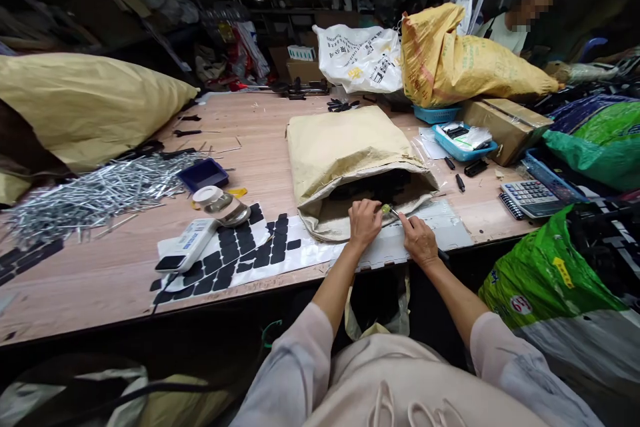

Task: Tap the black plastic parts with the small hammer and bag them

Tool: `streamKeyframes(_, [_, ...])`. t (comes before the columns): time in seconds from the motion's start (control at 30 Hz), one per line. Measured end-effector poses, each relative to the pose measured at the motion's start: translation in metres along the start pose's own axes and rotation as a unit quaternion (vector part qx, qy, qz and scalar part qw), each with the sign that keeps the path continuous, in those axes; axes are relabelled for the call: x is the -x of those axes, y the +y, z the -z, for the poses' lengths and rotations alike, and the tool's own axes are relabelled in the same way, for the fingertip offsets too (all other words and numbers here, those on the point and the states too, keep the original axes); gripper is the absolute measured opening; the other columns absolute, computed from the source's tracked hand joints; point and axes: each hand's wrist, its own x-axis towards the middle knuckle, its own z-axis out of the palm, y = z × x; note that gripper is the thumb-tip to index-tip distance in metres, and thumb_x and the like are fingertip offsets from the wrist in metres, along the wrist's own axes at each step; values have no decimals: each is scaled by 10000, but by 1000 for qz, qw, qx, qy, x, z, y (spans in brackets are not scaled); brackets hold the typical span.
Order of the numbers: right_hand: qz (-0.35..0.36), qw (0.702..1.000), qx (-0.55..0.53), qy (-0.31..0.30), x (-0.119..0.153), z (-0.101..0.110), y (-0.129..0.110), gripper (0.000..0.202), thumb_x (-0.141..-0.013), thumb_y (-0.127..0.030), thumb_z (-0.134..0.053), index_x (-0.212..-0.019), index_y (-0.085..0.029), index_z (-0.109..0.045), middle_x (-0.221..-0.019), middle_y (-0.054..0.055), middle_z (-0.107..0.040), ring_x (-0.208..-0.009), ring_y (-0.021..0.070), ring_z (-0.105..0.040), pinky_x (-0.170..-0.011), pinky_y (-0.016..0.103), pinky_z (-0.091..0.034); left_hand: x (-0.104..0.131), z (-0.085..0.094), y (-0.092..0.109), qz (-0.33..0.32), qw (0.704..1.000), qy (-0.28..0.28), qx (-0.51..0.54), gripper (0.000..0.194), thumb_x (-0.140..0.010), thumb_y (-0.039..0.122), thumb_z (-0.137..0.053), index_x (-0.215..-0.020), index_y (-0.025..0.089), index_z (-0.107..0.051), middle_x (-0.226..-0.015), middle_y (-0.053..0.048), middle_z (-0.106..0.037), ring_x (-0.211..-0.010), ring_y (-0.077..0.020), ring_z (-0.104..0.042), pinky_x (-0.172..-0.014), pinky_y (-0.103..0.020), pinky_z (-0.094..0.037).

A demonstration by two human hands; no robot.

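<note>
In front of the open mouth of a large paper sack (345, 137), my left hand (366, 220) is closed, with its fingertips at a small yellow-green piece (385, 209). My right hand (420, 239) grips a thin metal rod (394, 213) that reaches toward that piece. Whether the rod touches it is too small to tell. A dark end (443, 256) shows behind my right hand, and I cannot see if it belongs to the rod. Dark items (373, 186) lie inside the sack. Under my hands is a light grey sheet (453, 222) at the table's front edge.
A pile of metal rods (107, 190), a blue tray (203, 176), a jar (223, 205) and black pads on sheets (237, 247) are to the left. On the right stand a blue basket (465, 142), a cardboard box (505, 126), a calculator (533, 197) and a green sack (540, 274). A person (515, 24) is behind.
</note>
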Motion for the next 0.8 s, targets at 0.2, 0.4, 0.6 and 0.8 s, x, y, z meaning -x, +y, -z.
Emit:
streamKeyframes(0.2, [-10, 1000, 4, 1, -1, -3, -1, 562, -915, -79, -449, -1460, -188, -534, -965, 112, -578, -862, 245, -492, -728, 329, -405, -47, -28, 0, 26, 995, -81, -46, 342, -902, 247, -588, -1209, 318, -720, -1207, -97, -656, -1129, -297, -568, -909, -380, -443])
streamKeyframes(0.4, [-9, 1000, 20, 5, -1, 0, -1, 544, -928, -73, -429, -1444, -190, -553, -963, 108, -587, -839, 242, -488, -720, 333, -393, -36, -18, -10, 20, 990, -104, -88, 236, -920, 332, -611, -1090, 269, -760, -1166, -115, -674, -1138, -312, -552, -949, -419, -407])
streamKeyframes(0.6, [-9, 1000, 7, -5, -3, 1, 1, 511, -939, -95, -447, -1427, -185, -565, -958, 113, -586, -846, 241, -500, -722, 325, -394, -2, -9, -35, 19, 993, -113, 18, 261, -888, 339, -676, -1139, 297, -737, -1086, -49, -650, -1075, -241, -532, -956, -367, -397])
streamKeyframes(0.8, [-27, 999, -45, -10, -7, 8, 4, 462, -971, -143, -417, -1403, -203, -572, -971, 93, -613, -848, 219, -548, -700, 292, -430, 4, -13, -40, 21, 995, -79, 65, 241, -841, 307, -732, -1076, 257, -747, -1040, -38, -657, -1021, -220, -541, -938, -341, -416])
